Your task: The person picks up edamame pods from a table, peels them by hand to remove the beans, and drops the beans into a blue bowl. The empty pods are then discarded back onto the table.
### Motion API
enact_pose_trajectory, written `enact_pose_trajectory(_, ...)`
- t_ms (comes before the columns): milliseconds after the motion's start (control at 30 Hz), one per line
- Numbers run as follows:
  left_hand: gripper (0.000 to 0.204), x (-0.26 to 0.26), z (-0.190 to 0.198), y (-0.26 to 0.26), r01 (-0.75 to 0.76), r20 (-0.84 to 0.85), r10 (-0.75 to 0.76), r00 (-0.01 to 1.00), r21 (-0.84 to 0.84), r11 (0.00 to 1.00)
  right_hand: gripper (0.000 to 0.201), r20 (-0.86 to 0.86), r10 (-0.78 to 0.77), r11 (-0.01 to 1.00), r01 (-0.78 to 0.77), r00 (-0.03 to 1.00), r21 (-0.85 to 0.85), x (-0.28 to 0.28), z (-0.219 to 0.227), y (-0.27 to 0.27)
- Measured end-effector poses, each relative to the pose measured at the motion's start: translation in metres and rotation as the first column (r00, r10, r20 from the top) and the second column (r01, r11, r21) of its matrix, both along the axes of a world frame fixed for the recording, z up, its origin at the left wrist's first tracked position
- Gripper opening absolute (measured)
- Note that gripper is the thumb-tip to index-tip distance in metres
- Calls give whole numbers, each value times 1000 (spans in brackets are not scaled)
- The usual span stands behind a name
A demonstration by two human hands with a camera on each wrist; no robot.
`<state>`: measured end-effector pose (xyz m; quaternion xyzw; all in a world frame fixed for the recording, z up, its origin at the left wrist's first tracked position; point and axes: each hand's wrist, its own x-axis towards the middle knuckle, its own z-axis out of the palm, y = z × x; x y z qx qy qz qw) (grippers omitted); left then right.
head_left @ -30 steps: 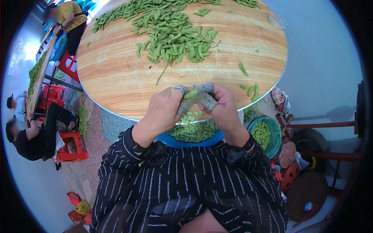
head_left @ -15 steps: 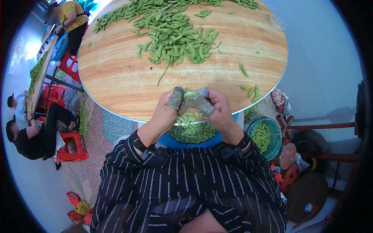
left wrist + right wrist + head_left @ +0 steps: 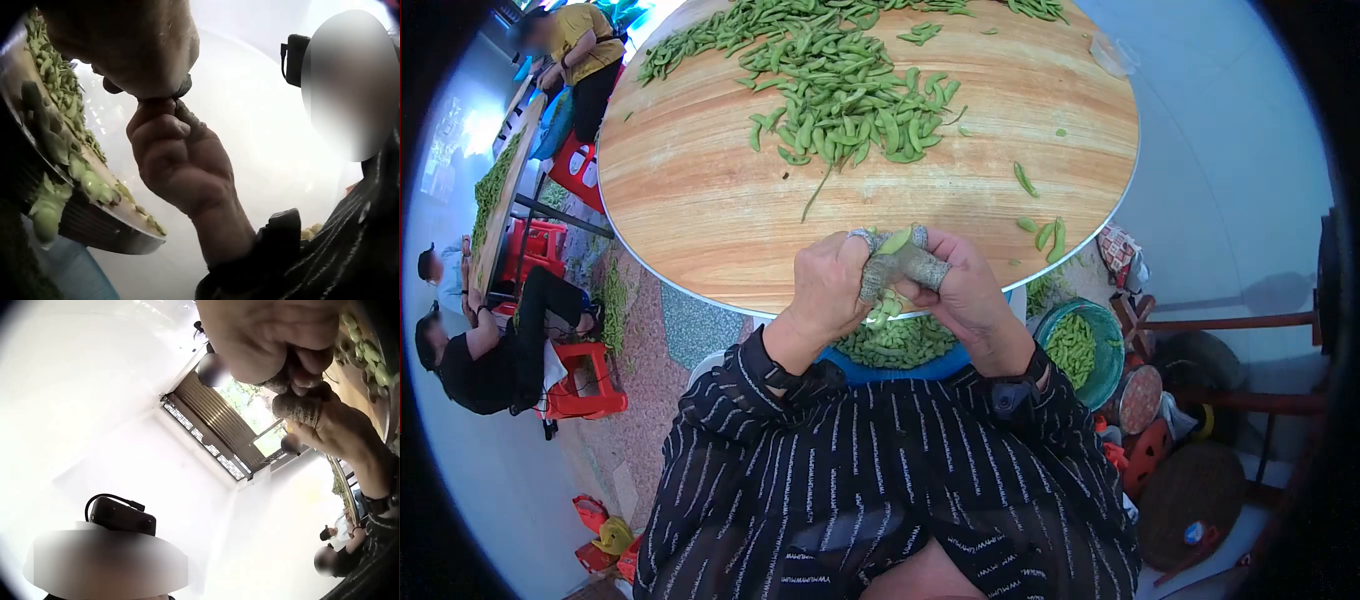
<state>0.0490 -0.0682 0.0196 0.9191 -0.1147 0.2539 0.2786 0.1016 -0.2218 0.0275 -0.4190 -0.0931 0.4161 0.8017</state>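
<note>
In the head view a green pod (image 3: 894,243) is pinched between both hands at the table's near edge. The left hand (image 3: 828,283) grips its left side and the right hand (image 3: 972,290) its right side, with grey wraps on thumbs and fingers. Just below them lie pale shelled beans (image 3: 886,304) on top of a blue basin (image 3: 870,372) of beans. A large heap of pods (image 3: 840,90) covers the far middle of the table (image 3: 700,200). In both wrist views the hands meet closely, and the pod itself is hidden.
A few loose pods (image 3: 1050,238) lie at the table's right side. A green bucket of pods (image 3: 1083,345) stands on the floor at the right. Red stools (image 3: 585,375) and seated people are at the left, beside another table. A clear container (image 3: 1112,55) is at the far right edge.
The left thumb has shifted from over the pod to beside it, and the hands remain together. The pod between them now shows larger and more tilted than half a second ago.
</note>
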Motion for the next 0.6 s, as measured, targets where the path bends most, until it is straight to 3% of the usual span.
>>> enact_pose_trajectory(133,19,0,-8,-1,27,20,-24,999,-109,994,12,117,-55,998,57,992,-18,-2,-8,7)
enact_pose_trajectory(167,22,-1,-9,-7,13,-149,-105,983,-518,855,12,266,-84,994,99,960,-45,-3,-6,9)
enact_pose_trajectory(200,26,-3,-9,-10,-84,-264,-246,933,-822,564,13,409,-105,987,144,906,-65,-4,-6,10)
enact_pose_trajectory(233,26,-3,-9,-10,-85,-265,-246,933,-822,563,13,408,-104,987,143,907,-66,-4,-6,11)
enact_pose_trajectory(300,35,-2,-7,-8,-202,-321,-337,885,-918,342,15,622,-151,970,237,769,-58,-4,-7,14)
enact_pose_trajectory(333,35,0,-6,-6,-201,-319,-335,886,-918,342,15,623,-150,970,235,767,-57,-1,-9,13)
enact_pose_trajectory(400,38,3,-4,-3,-307,-305,-456,836,-949,72,21,958,-40,936,347,284,-64,6,-15,9)
enact_pose_trajectory(500,42,8,-3,1,-426,-417,-483,770,-900,98,25,978,-6,913,401,209,-80,7,-17,9)
enact_pose_trajectory(533,42,8,-3,2,-424,-416,-483,771,-900,98,25,978,-6,912,402,208,-80,6,-16,10)
enact_pose_trajectory(600,34,7,-3,3,-338,-373,-467,802,-927,161,21,743,-47,924,313,668,-222,4,-15,12)
